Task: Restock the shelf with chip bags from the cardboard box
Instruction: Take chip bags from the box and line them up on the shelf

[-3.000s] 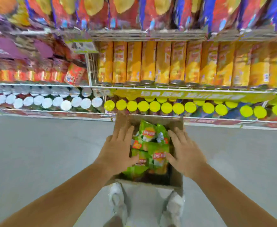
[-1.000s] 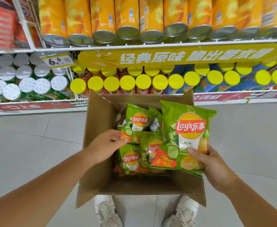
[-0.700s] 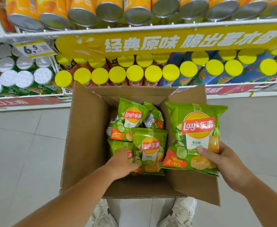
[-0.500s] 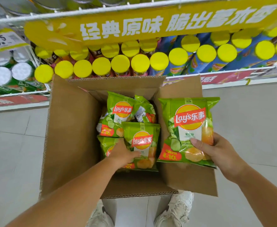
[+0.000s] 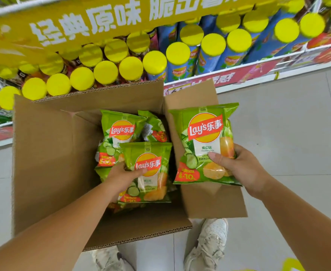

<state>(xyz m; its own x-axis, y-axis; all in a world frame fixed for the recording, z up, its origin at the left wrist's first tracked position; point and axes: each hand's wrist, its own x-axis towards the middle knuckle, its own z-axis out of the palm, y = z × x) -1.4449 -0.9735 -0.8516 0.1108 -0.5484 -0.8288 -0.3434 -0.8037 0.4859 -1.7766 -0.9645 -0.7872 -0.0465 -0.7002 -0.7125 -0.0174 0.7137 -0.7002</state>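
An open cardboard box (image 5: pixel 51 165) stands on the floor before the shelf, with several green chip bags inside. My right hand (image 5: pixel 237 169) grips one green chip bag (image 5: pixel 203 133) by its lower edge and holds it upright over the box's right flap. Inside the box, my left hand (image 5: pixel 121 175) is closed on the left edge of a second green bag (image 5: pixel 151 173), tilted up on top of the pile. Behind it another bag (image 5: pixel 119 130) leans against the box's far wall.
The bottom shelf (image 5: pixel 229 79) right behind the box holds rows of chip canisters with yellow lids (image 5: pixel 106 75). A yellow banner (image 5: pixel 102 20) runs along the shelf edge above. My shoes (image 5: pixel 209 249) stand at the box's near side on grey floor tiles.
My left hand has closed on a second bag in the box and begun lifting it. The right hand keeps its bag beside the box. The view has dropped closer to the box.
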